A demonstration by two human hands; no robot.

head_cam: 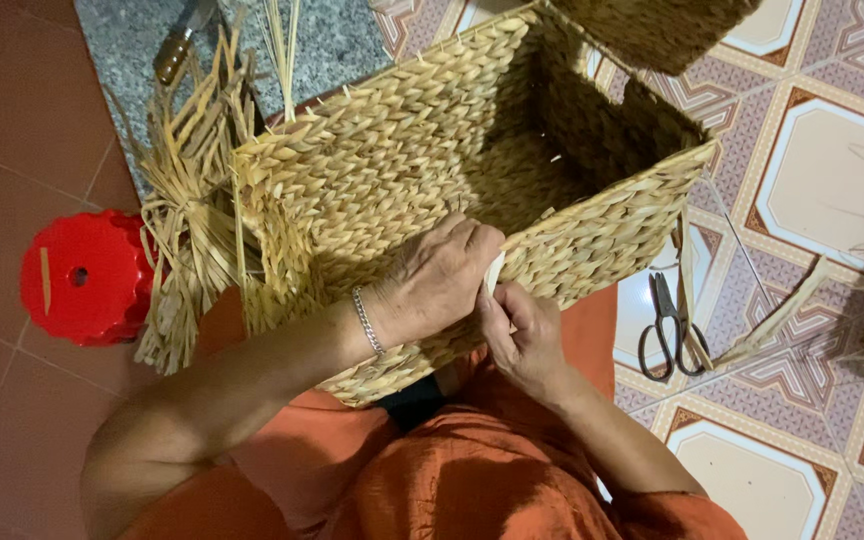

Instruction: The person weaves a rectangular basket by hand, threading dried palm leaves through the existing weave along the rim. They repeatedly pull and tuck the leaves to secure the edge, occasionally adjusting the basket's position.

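The basket (472, 170) lies tipped on the person's lap, its open mouth turned up and away, one woven wall facing the hands. The left hand (437, 280), a bracelet (367, 320) on its wrist, presses flat against that wall near the rim, fingers curled over the weave and closed on the top of a pale strand (493, 272). The right hand (527, 335) sits just below, touching the left, with thumb and fingers pinched on the same strand. Judging from this, the step is working a strand into the wall, and it goes best if the left hand steadies the basket firmly against the lap while the right draws the strand taut along the line of the weave, not across it, so the row lies even with its neighbours. Short pulls should keep the fibre from splitting. Loose straw ends (192, 200) bristle from the basket's far corner, beside a red stool (87, 275) on the floor. Scissors (667, 335) lie on the patterned tiles to the right, near but apart from the basket, handy for trimming.
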